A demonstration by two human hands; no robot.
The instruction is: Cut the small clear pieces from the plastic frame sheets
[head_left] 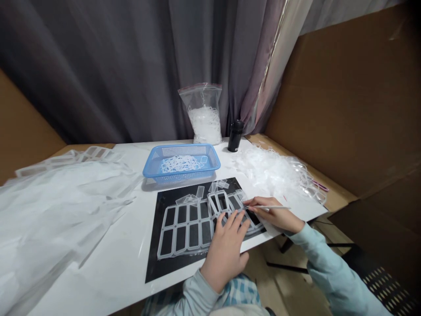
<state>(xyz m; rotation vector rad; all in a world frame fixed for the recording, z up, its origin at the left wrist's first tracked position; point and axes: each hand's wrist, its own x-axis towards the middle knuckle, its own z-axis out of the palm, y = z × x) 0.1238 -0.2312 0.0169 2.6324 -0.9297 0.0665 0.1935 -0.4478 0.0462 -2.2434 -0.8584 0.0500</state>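
A translucent sheet of rectangular frames in two rows (187, 227) lies on a black mat (154, 267). My left hand (226, 252) rests on the sheet's right part, fingers spread and flat. In my right hand (274, 216), just beside it, is a thin white pen-like tool (279, 206). Its tip points left, at the upper right part of the sheet; the exact contact is too small to make out. One frame piece (219, 202) lies askew near my left fingertips. Small clear rectangular pieces (200, 192) are scattered along the sheet's top edge.
Behind the mat stands a blue basket (180, 175) with white frame pieces inside. A filled zip bag (206, 123) and a black bottle (235, 137) are at the back. Translucent sheets (66, 210) pile up on the left, clear scraps (279, 173) on the right. Cardboard walls (342, 101) flank the table.
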